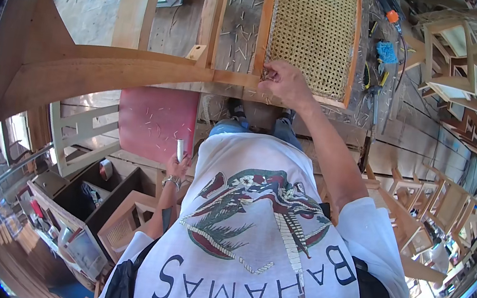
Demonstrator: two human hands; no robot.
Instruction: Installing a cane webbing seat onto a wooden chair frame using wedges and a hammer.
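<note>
Cane panel (pixel 315 33) is lying in its wooden frame (pixel 355 50) on the surface (pixel 175 31), its near left corner sitting just beyond the fingertips of the right hand (pixel 285 84). The step in hand is apparently close finger work at that corner; the next move is probably calling for a light, steady touch. The right forearm is pointing forward and slightly left, its fingers bending in close together, and I cannot tell whether they are pinching anything. The left hand (pixel 177 166) is hanging low near a red seat (pixel 156 115), gripping an upright white stick (pixel 179 149).
</note>
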